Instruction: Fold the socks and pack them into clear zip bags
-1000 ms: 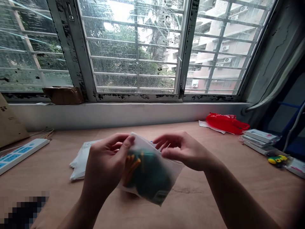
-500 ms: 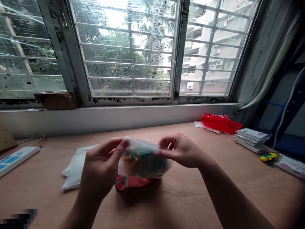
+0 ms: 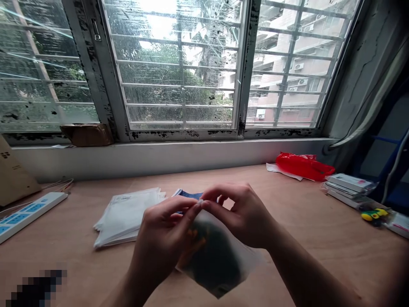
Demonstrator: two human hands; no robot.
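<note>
A frosted plastic bag (image 3: 220,251) hangs tilted over the middle of the table, with something dark green and orange inside that I cannot make out. My left hand (image 3: 169,230) pinches its upper edge between thumb and fingers. Close against it, my right hand (image 3: 239,213) pinches the same edge, so both thumbs nearly meet. Just behind my fingers lies a blue striped fabric item (image 3: 188,195), mostly hidden. To the left rests a stack of white frosted bags (image 3: 128,215).
A white power strip (image 3: 32,215) and a cardboard box (image 3: 14,177) are at the left. Far right, a red plastic bag (image 3: 302,165), stacked white boxes (image 3: 349,183) and a yellow-and-black item (image 3: 373,215) lie on the wooden table (image 3: 319,256). Windows stand behind.
The frosted bag has gone from held level to hanging down from its pinched edge. My hands have come together. The red pouch below is now hidden, and blue striped fabric shows behind.
</note>
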